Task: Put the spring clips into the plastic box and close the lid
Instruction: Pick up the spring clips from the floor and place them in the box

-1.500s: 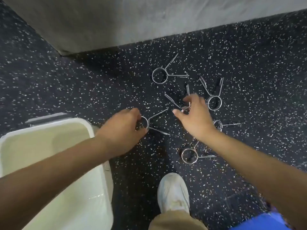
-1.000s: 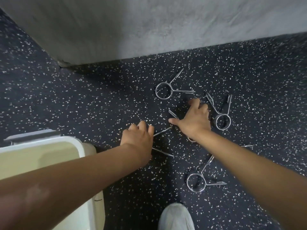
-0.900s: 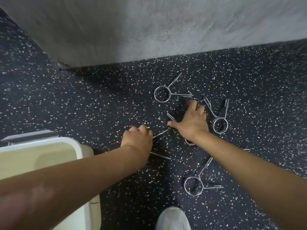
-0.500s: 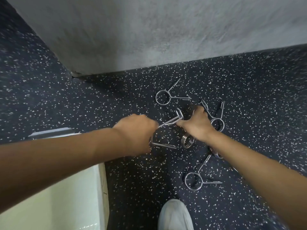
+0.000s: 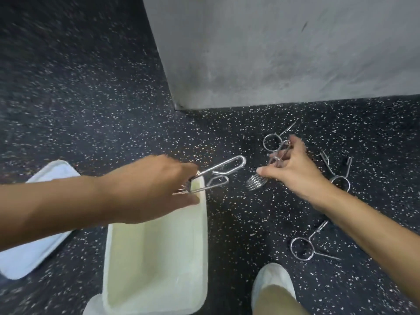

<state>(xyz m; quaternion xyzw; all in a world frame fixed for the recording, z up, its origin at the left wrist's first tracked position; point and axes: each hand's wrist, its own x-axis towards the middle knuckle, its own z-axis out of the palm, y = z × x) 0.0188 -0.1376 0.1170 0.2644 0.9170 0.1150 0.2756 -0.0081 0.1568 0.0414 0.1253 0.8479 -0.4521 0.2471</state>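
Note:
My left hand [image 5: 150,187] grips a metal spring clip [image 5: 223,170] by its coil, handles sticking out right, above the far end of the open cream plastic box [image 5: 202,246]. My right hand [image 5: 293,171] holds a second spring clip [image 5: 256,183] off the floor, coil hanging down to the left. Three more clips lie on the speckled floor: one [image 5: 271,140] behind my right hand, one [image 5: 339,180] to its right, one [image 5: 303,246] below my right forearm. The box looks empty where it shows.
The pale blue lid [image 5: 34,253] lies flat on the floor left of the box. A grey concrete wall corner [image 5: 272,64] stands behind the clips. My white shoe [image 5: 272,283] and trouser leg are just right of the box.
Both hands lifted a clip off the floor. My left hand carried its clip left over the box; the view swung left, bringing box and lid into sight.

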